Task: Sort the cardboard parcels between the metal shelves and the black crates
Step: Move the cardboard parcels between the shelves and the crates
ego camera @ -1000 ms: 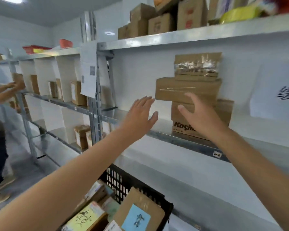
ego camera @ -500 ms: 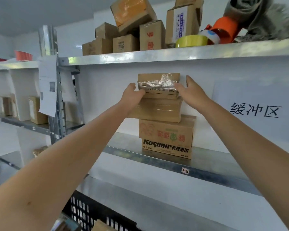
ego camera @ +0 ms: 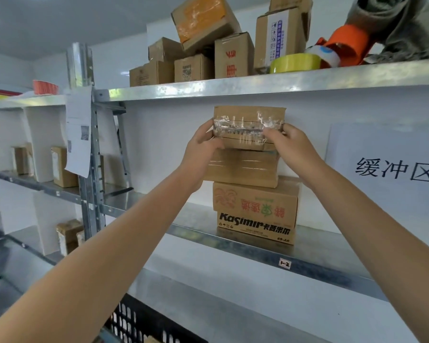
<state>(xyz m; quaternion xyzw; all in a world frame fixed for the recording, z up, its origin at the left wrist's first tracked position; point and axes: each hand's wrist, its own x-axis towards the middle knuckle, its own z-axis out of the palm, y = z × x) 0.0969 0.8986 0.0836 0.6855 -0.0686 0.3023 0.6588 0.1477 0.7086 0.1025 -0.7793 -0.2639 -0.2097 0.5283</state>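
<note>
Now, status by item, compared against the frame half a second earlier:

Change in grip: both hands have closed further onto the top parcel (ego camera: 248,127); earlier the palms only flanked its ends, now the fingers curl over its front face.

Change in view: the camera has moved slightly closer to the stack; the stack itself has not shifted on the shelf.

Left hand (ego camera: 200,151): clamped on the left end of the top parcel, thumb on the front, heel overlapping the left end of the middle parcel (ego camera: 243,167).

Right hand (ego camera: 289,144): clamped on the right end of the top parcel, fingers over the taped band.

Top parcel, location: uppermost of a three-high stack on the middle metal shelf (ego camera: 315,262), just under the upper shelf (ego camera: 233,85). Whether it touches the parcel below cannot be told.

Top parcel, appearance: flat brown cardboard, upright face toward the viewer, with a wide band of crinkled, glossy clear tape across its middle.

Middle parcel: brown cardboard, wrapped in smooth clear tape, slightly wider than the one above.

Bottom box (ego camera: 255,209): printed carton marked "Kasimir", with red and green graphics printed upside down.

Wall sign (ego camera: 394,169): white sheet with black characters, right of the stack.

Black crate (ego camera: 144,325): lattice wall visible at the lower edge, below the shelving.

Upper shelf contents: assorted cartons (ego camera: 196,58), a yellow tape roll (ego camera: 295,63).
</note>
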